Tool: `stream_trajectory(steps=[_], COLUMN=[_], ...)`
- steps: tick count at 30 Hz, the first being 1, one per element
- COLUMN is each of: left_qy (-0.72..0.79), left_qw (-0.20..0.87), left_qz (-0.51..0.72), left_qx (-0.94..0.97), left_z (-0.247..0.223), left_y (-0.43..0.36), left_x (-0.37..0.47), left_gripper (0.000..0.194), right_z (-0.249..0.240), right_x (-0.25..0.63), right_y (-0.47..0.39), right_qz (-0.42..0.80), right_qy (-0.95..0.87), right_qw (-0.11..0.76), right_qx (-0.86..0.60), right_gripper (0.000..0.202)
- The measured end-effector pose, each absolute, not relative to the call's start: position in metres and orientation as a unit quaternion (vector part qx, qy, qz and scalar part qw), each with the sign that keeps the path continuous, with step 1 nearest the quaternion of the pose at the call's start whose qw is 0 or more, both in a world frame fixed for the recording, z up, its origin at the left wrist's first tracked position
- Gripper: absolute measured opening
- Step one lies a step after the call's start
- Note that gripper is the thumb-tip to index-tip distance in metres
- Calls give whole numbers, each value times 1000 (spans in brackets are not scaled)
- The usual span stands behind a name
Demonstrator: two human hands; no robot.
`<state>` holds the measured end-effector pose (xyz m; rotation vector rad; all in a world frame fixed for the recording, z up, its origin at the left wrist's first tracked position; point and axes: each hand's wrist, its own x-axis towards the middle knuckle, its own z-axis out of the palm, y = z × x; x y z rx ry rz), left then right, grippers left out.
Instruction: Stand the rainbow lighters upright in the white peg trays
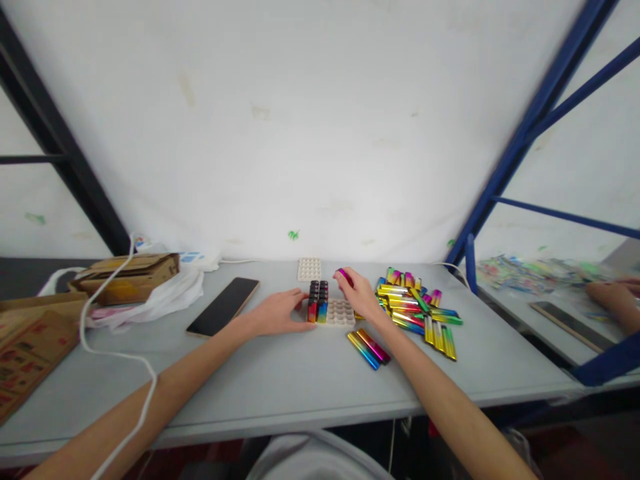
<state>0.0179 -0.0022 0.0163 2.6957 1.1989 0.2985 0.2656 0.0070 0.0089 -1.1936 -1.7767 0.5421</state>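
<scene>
My left hand (281, 312) rests on the table with thumb and fingers apart, at the left side of a white tray (341, 312) with round holes. Two columns of black-topped, shiny coloured cylinders (318, 303) stand upright in the tray's left part; its right part shows bare holes. Above the tray's right side, my right hand (353, 287) is closed on a purple metallic cylinder (344, 275). Two loose tubes (369, 348) lie in front of the tray. A heap of shiny multicoloured tubes (407, 307) lies to the right of my right hand.
A second white tray (309, 269) lies near the wall. At left are a dark phone (224, 307), cardboard boxes (133, 277), a plastic bag (175, 297) and a white cable (117, 355). Beyond the blue frame (523, 143), another person's hand (613, 297) shows at right.
</scene>
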Motion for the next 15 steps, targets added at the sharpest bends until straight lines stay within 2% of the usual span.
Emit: stream_trajectory(steps=[4,10,15], left_qy=[393,396,399], left_qw=[82,84,85], left_qz=[105,106,101], left_qx=[910,908,907], left_z=[13,12,14], left_y=[-1,0,-1], left_x=[17,17,17], left_gripper=[57,57,59], right_z=[3,7,12], right_x=[265,266,269], right_y=[10,6,4], right_qz=[284,189,156], right_qy=[-739,-794,-802], right_qw=[440,394,379], right_qx=[-425,-423,-434], right_gripper=[45,44,39])
